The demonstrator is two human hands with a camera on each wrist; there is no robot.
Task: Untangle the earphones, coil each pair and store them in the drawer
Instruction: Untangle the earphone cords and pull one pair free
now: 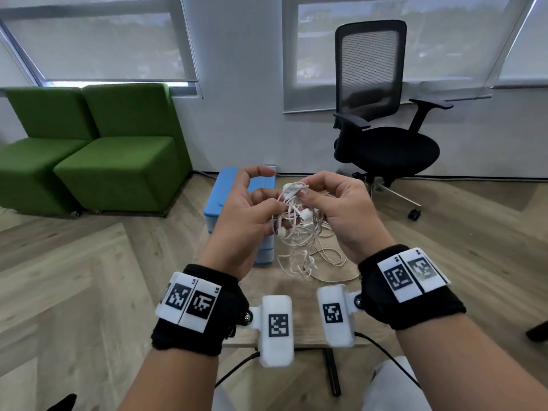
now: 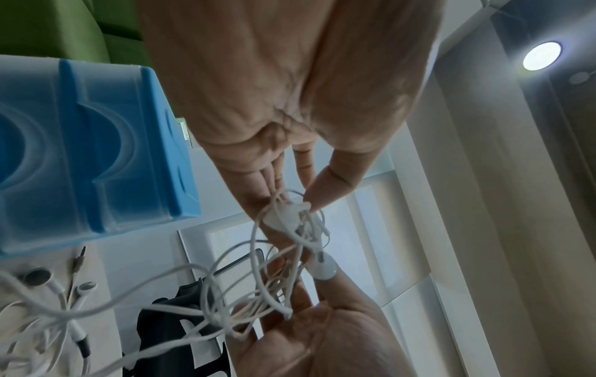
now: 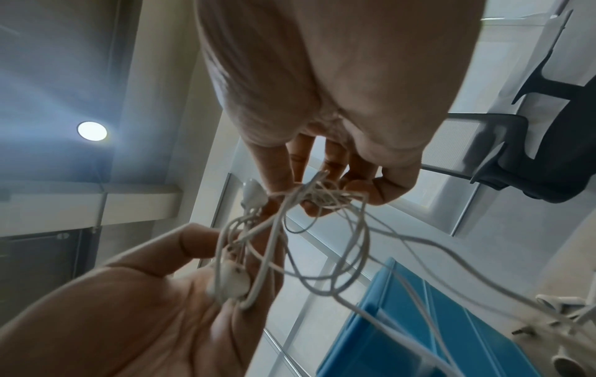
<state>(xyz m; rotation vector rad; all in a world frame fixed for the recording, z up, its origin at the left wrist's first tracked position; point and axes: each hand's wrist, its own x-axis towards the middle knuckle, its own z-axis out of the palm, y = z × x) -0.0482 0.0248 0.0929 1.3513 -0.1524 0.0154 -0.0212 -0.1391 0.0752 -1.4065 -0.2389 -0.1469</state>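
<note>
A knot of white earphones (image 1: 296,221) hangs between both hands above a small wooden table (image 1: 272,298). My left hand (image 1: 252,215) holds cords and an earbud against its palm, thumb and forefinger raised above. My right hand (image 1: 329,203) pinches the top of the tangle (image 3: 319,196) with thumb and fingertips. Loose cord loops (image 1: 314,265) trail down onto the table. In the left wrist view my left hand (image 2: 290,201) pinches a white piece of the earphones (image 2: 290,216), and earbuds with jack plugs (image 2: 64,285) lie below. The blue drawer unit (image 1: 237,209) stands just behind my left hand.
Two green armchairs (image 1: 95,149) stand at the back left. A black office chair (image 1: 382,120) stands at the back right by the window wall. Wooden floor (image 1: 89,262) surrounds the table. The blue drawer unit (image 2: 90,142) sits close to the hands.
</note>
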